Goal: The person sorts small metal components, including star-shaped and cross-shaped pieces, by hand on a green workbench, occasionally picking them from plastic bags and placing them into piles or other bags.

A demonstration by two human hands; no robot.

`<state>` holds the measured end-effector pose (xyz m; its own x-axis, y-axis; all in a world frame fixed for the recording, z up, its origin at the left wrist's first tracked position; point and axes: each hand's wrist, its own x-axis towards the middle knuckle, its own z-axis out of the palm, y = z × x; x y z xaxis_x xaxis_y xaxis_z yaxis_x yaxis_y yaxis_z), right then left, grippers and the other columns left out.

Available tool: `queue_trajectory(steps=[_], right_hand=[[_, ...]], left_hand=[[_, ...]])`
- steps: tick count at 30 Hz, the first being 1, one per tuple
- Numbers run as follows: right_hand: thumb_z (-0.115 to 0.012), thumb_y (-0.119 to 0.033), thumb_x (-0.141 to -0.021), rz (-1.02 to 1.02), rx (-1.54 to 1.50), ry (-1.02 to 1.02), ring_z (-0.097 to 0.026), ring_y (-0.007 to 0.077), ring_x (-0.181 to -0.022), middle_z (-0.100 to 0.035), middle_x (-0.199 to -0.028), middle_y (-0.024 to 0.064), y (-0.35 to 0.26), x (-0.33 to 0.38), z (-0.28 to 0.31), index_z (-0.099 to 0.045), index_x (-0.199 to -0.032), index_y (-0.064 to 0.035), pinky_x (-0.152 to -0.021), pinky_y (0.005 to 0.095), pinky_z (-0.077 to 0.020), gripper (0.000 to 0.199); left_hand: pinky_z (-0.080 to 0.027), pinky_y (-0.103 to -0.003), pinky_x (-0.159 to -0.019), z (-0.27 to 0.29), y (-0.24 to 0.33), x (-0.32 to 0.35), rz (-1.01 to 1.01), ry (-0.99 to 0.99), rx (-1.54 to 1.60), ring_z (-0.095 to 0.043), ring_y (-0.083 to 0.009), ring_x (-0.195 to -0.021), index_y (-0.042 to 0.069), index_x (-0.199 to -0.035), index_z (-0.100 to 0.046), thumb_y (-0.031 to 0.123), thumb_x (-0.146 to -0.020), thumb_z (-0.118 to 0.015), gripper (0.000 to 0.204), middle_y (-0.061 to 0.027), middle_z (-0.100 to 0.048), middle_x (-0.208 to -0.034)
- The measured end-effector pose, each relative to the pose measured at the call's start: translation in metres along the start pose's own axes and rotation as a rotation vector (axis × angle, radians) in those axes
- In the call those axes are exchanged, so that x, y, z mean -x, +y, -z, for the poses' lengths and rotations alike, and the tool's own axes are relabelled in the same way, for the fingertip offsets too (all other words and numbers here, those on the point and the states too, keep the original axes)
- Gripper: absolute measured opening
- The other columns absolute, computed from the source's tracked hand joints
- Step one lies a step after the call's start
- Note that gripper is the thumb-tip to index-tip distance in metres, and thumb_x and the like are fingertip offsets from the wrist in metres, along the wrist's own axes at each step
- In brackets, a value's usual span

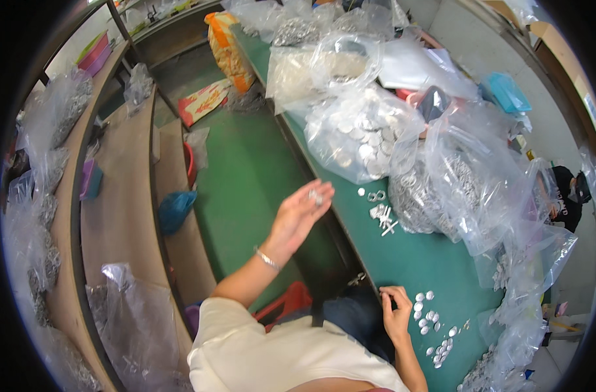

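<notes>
My left hand (299,219) is raised over the aisle, left of the green table's edge, its fingers nearly straight and slightly cupped. Small silvery metal pieces (315,197) rest on those fingers. At the near edge of the table, my right hand (396,312) has thumb and fingertips curled together; what they hold, if anything, cannot be made out. Just right of it lie several round silvery discs (423,323). Farther up the green table (442,268) are a small group of silvery bars (385,219) and two ring-like pieces (376,196).
Clear bags of discs (363,134) and of shiny metal parts (435,193) crowd the table's far side. A wooden shelf rack (118,196) with bagged parts stands on the left. Beneath me is a red stool (288,302). An orange sack (229,52) stands at the aisle's far end.
</notes>
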<state>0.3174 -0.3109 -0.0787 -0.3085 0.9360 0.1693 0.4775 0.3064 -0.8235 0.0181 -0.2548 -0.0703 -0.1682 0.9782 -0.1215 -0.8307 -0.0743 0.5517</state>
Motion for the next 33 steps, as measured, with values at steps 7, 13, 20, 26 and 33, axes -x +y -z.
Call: queue_trajectory(steps=[7, 13, 20, 26, 33], right_hand=[[-0.055, 0.008, -0.079, 0.015, -0.023, 0.084, -0.058, 0.0254, -0.074, -0.061, -0.080, 0.0131, 0.012, 0.015, -0.012, -0.062, -0.086, 0.0032, -0.067, 0.0319, -0.0462, 0.011], [-0.056, 0.010, -0.076, 0.109, 0.024, 0.122, -0.057, 0.0284, -0.074, -0.061, -0.080, 0.0143, 0.011, 0.014, -0.012, -0.061, -0.084, 0.0035, -0.068, 0.0338, -0.0461, 0.012], [-0.056, 0.011, -0.074, 0.170, 0.091, 0.177, -0.056, 0.0306, -0.073, -0.060, -0.078, 0.0152, 0.013, 0.017, -0.017, -0.062, -0.084, 0.0030, -0.066, 0.0363, -0.0457, 0.014], [-0.057, 0.010, -0.072, 0.271, 0.184, 0.192, -0.054, 0.0320, -0.074, -0.058, -0.080, 0.0155, 0.018, 0.017, -0.020, -0.060, -0.086, 0.0035, -0.069, 0.0393, -0.0454, 0.016], [-0.059, 0.005, -0.072, 0.257, 0.180, 0.218, -0.053, 0.0291, -0.078, -0.054, -0.082, 0.0114, 0.025, 0.017, -0.017, -0.061, -0.087, 0.0024, -0.072, 0.0361, -0.0448, 0.015]], left_hand=[[-0.033, -0.040, -0.108, -0.044, 0.046, -0.044, -0.038, -0.224, -0.051, -0.038, -0.0357, -0.127, -0.012, -0.132, -0.027, -0.002, -0.087, -0.052, 0.053, -0.0273, -0.037, -0.134], [-0.032, -0.041, -0.109, -0.093, 0.079, -0.138, -0.206, -0.302, 0.077, -0.036, -0.0384, -0.127, -0.012, -0.131, -0.028, -0.010, -0.085, -0.040, 0.047, -0.0285, -0.035, -0.133], [-0.037, -0.042, -0.106, -0.104, 0.072, -0.203, -0.239, -0.156, -0.140, -0.038, -0.0375, -0.124, -0.013, -0.132, -0.024, -0.016, -0.082, -0.036, 0.052, -0.0289, -0.036, -0.131], [-0.045, -0.034, -0.066, -0.091, 0.106, -0.324, -0.358, 0.164, -0.319, -0.048, -0.0170, -0.071, 0.008, -0.105, -0.046, 0.006, -0.084, -0.049, 0.021, -0.0042, -0.050, -0.085], [-0.028, -0.041, -0.108, -0.140, 0.032, -0.215, -0.298, -0.397, -0.308, -0.036, -0.0338, -0.128, 0.000, -0.138, -0.027, -0.007, -0.083, -0.045, 0.057, -0.0185, -0.035, -0.137]])
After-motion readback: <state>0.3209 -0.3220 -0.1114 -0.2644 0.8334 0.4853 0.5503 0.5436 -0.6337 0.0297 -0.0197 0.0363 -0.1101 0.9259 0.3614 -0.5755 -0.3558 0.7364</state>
